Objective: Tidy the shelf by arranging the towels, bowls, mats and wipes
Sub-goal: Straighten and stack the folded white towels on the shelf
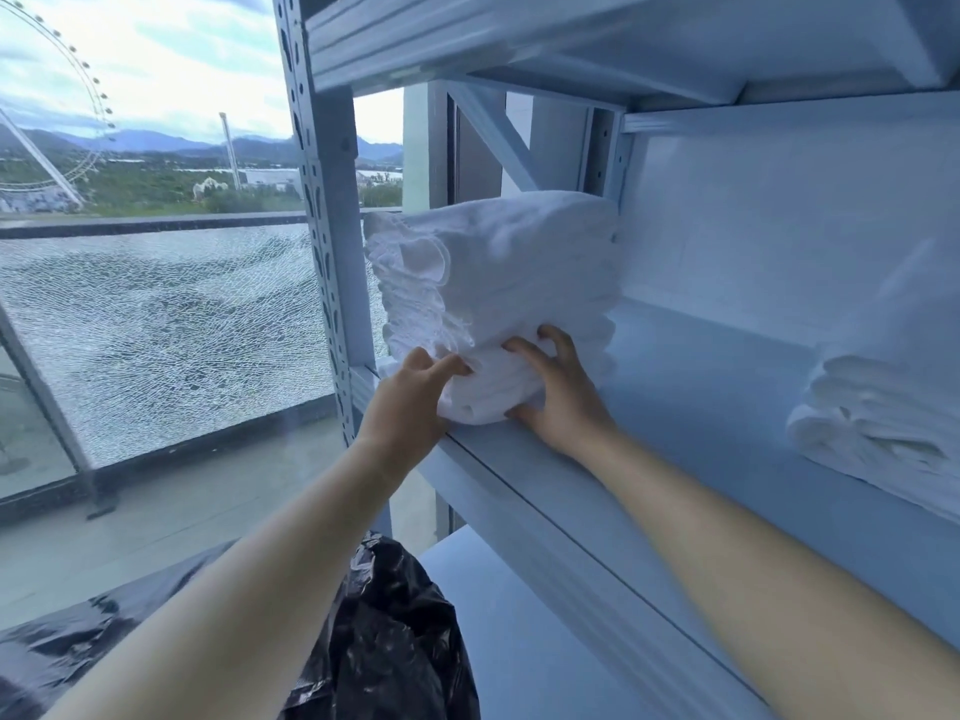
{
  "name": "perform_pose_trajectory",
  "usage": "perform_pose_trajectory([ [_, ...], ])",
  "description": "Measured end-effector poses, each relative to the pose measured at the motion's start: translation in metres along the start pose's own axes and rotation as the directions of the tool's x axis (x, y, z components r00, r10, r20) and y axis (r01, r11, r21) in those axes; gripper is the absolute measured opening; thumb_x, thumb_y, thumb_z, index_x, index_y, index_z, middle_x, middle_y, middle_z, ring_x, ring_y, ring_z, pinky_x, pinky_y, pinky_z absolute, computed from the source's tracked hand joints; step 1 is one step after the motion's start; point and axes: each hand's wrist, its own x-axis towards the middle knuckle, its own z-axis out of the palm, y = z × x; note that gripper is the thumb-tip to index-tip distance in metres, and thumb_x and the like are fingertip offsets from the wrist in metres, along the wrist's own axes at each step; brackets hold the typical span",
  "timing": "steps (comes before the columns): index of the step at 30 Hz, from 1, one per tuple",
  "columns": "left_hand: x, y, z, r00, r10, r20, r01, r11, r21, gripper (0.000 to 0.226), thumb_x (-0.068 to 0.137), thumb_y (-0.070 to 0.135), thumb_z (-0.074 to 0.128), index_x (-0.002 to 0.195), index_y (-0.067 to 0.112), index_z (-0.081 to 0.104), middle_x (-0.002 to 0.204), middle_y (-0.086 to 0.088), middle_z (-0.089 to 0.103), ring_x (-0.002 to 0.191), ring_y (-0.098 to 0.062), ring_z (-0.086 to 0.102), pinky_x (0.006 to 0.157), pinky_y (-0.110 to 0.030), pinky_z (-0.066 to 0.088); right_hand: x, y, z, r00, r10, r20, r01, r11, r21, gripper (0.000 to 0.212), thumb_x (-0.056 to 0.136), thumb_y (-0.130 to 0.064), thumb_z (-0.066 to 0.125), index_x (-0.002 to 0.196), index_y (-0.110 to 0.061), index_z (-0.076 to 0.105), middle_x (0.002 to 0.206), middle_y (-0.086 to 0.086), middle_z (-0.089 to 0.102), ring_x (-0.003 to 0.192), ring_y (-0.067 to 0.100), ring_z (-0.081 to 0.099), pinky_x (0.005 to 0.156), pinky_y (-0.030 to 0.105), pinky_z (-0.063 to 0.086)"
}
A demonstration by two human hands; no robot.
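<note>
L hand (415, 392) pinched the front corner & R hand (558, 392) curled round the side of the towel stack (498, 272) at the shelf (701, 387) left end, prob. to square it w/ the edge. 2nd towel pile (872, 423) lay well apart, right.

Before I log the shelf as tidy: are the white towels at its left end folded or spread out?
Folded: the stack of white towels shows layered edges; left hand and right hand hold its bottom layers.
</note>
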Motion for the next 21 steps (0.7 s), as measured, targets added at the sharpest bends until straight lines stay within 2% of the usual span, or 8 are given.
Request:
perform_pose_trajectory([
  [8, 0.014, 0.001, 0.011, 1.000, -0.016, -0.022, 0.016, 1.000, 0.022, 0.062, 0.068, 0.001, 0.069, 0.122, 0.028, 0.054, 0.106, -0.006, 0.048, 0.079, -0.030, 0.058, 0.062, -0.027, 0.035, 0.016, 0.014, 0.007, 1.000, 0.009, 0.017, -0.009, 1.000, 0.004, 0.067, 0.071, -0.015, 0.074, 0.131, -0.026, 0.045, 0.147, 0.008, 0.017, 0.124, 0.026, 0.041, 0.095, 0.021, 0.033],
  [13, 0.025, -0.003, 0.018, 1.000, -0.019, -0.023, 0.019, 1.000, -0.003, 0.060, 0.067, 0.001, 0.071, 0.119, 0.027, 0.056, 0.107, -0.006, 0.049, 0.080, -0.029, 0.058, 0.061, -0.026, 0.034, 0.019, 0.024, 0.018, 0.999, 0.017, -0.036, -0.016, 1.000, 0.017, 0.064, 0.070, -0.022, 0.072, 0.126, -0.035, 0.044, 0.144, 0.006, 0.023, 0.116, 0.034, 0.046, 0.096, 0.039, 0.045],
  [17, 0.029, -0.003, 0.022, 0.999, -0.024, -0.036, 0.024, 1.000, -0.001, 0.058, 0.066, 0.003, 0.072, 0.117, 0.025, 0.057, 0.106, -0.005, 0.049, 0.081, -0.029, 0.058, 0.062, -0.027, 0.033, 0.021, 0.027, 0.022, 0.997, 0.029, -0.065, -0.028, 1.000, 0.009, 0.064, 0.071, -0.021, 0.073, 0.127, -0.034, 0.044, 0.143, 0.004, 0.024, 0.114, 0.032, 0.045, 0.094, 0.033, 0.040],
  [21, 0.029, -0.001, 0.023, 0.998, -0.026, -0.051, 0.025, 1.000, -0.018, 0.057, 0.066, 0.004, 0.073, 0.116, 0.025, 0.058, 0.105, -0.005, 0.049, 0.080, -0.028, 0.057, 0.061, -0.027, 0.033, 0.021, 0.029, 0.022, 0.997, 0.030, -0.077, -0.029, 1.000, 0.007, 0.063, 0.072, -0.021, 0.072, 0.127, -0.034, 0.045, 0.143, 0.004, 0.023, 0.113, 0.032, 0.045, 0.092, 0.035, 0.043],
])
